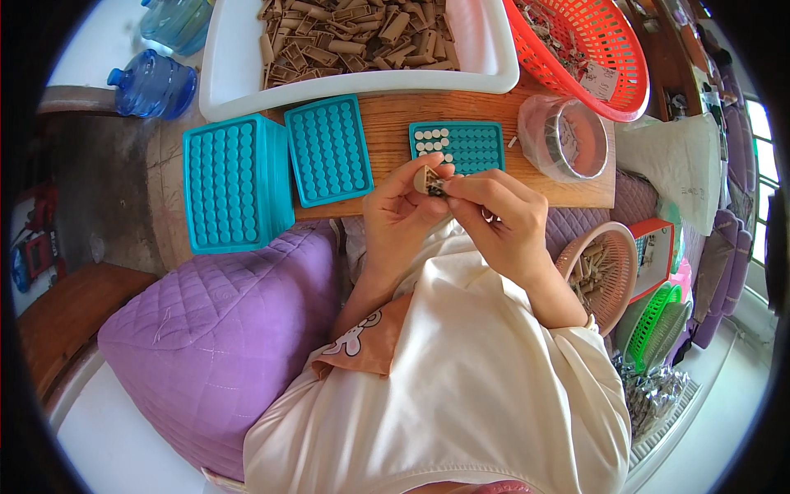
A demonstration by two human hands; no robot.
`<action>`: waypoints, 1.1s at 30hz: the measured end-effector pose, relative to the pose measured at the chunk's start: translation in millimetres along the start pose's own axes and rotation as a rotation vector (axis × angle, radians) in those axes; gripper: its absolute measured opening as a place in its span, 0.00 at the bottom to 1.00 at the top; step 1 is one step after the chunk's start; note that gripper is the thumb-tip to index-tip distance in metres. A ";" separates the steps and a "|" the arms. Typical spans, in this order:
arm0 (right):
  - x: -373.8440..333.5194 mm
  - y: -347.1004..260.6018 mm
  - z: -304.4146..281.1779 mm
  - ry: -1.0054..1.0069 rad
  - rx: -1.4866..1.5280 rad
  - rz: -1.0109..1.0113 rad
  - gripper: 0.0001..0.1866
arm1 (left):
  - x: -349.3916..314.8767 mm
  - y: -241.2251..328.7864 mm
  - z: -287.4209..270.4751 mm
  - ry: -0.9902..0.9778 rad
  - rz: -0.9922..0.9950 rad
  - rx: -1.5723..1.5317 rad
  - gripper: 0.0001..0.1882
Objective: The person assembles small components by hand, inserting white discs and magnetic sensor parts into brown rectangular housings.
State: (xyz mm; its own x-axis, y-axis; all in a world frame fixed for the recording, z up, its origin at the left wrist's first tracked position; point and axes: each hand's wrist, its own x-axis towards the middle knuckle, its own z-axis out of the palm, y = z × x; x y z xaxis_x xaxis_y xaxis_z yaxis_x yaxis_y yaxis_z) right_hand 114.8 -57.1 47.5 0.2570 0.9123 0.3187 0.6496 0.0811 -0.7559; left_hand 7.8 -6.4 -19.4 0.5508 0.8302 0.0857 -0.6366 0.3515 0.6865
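My left hand (pixel 393 207) pinches a small tan plastic casing (pixel 422 176), its hollow side turned toward my right hand. Dark and light small parts show at the casing's opening, too small to make out. The fingertips of my right hand (pixel 504 216) are closed at that opening; whatever they grip is hidden. Just beyond both hands lies a teal tray (pixel 477 148) with rows of round wells. White round pieces (pixel 431 138) fill several wells on its left side.
A teal tray (pixel 329 151) and a tall tray stack (pixel 226 185) stand left. At the back is a white bin (pixel 362 89) of tan casings (pixel 354 41). To the right are a red basket (pixel 629 62), a plastic-lined tub (pixel 539 136) and a pinkish basket (pixel 623 272). Purple quilted padding (pixel 222 321) lies left.
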 end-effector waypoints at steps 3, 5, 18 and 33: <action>3.8 2.8 0.6 -0.059 0.036 -0.089 0.07 | 0.0 -1.2 0.0 -0.006 0.015 -0.034 0.20; 4.4 4.3 1.6 -0.077 0.064 -0.084 0.10 | -0.2 1.8 2.9 0.052 -0.012 -0.097 0.22; -9.0 11.1 14.7 -0.021 0.306 0.358 0.12 | -1.4 7.3 8.0 0.203 0.031 0.008 0.22; -3.0 31.6 10.1 -0.253 0.517 0.527 0.24 | 0.9 5.3 3.6 0.278 -0.248 -0.513 0.17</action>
State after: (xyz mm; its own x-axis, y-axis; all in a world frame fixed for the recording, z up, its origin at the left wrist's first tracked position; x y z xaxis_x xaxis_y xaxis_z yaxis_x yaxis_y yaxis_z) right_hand 127.3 -53.2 16.8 0.2280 0.9411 -0.2498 0.0552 -0.2686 -0.9617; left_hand 6.9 -5.4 -13.1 0.5983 0.7545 -0.2697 -0.7236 0.6533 0.2226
